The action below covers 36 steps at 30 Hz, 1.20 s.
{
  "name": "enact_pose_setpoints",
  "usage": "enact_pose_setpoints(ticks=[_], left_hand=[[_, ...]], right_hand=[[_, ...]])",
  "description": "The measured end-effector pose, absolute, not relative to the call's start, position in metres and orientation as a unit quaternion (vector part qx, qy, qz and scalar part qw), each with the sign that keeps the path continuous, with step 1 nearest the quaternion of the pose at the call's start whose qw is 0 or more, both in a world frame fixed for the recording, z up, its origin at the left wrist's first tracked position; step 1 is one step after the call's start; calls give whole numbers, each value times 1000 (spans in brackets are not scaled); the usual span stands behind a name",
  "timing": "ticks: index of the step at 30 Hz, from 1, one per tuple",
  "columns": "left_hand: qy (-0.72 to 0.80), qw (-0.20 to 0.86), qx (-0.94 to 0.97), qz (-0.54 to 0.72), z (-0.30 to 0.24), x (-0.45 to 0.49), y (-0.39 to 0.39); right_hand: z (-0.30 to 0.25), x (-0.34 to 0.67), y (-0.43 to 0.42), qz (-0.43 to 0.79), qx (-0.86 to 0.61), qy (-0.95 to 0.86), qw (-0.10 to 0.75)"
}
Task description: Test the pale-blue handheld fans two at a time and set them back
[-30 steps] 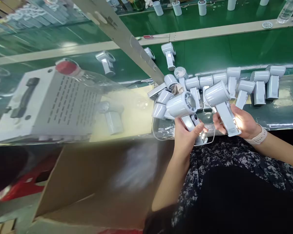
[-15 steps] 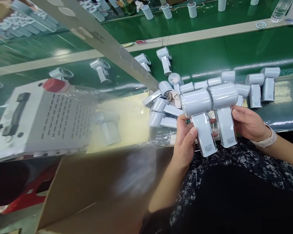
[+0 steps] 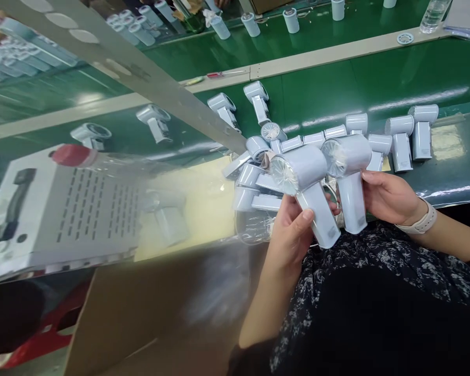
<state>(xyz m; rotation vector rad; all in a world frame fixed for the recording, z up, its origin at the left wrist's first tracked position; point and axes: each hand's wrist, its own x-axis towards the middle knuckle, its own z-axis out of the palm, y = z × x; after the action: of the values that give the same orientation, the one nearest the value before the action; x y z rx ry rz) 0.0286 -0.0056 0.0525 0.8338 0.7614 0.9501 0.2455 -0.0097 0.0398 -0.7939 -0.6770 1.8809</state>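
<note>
My left hand (image 3: 292, 232) grips the handle of a pale blue handheld fan (image 3: 303, 177), its round head turned towards me with the blades showing. My right hand (image 3: 389, 196) holds a second, identical fan (image 3: 348, 167) by the handle, side by side with the first. Both fans hover over my lap at the near edge of the green conveyor belt (image 3: 376, 83). Just behind them a pile of several more fans (image 3: 258, 172) lies on the belt.
A row of fans (image 3: 401, 141) stands at the right on the belt, and single fans (image 3: 256, 99) lie farther back. A grey metal bar (image 3: 141, 78) crosses diagonally. A white perforated box (image 3: 62, 209) sits left, a cardboard carton (image 3: 149, 313) below it.
Both fans have been turned in my hands: first handles with lit ends faced me, then the backs, now the bladed fronts. The view has shifted slightly down and left.
</note>
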Motion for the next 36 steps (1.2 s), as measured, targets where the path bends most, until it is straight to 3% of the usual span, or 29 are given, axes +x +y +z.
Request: enact_pose_setpoints(ticks=[8, 17, 25, 36], left_hand=[[335, 752, 343, 453, 51, 30, 9], [382, 707, 376, 462, 45, 20, 10], [375, 684, 425, 459, 36, 25, 7], [391, 666, 401, 493, 16, 32, 8]], right_hand=[[46, 241, -2, 797, -321, -215, 464], [47, 234, 3, 759, -295, -254, 522], [42, 234, 3, 682, -362, -272, 575], [37, 226, 0, 703, -385, -246, 545]])
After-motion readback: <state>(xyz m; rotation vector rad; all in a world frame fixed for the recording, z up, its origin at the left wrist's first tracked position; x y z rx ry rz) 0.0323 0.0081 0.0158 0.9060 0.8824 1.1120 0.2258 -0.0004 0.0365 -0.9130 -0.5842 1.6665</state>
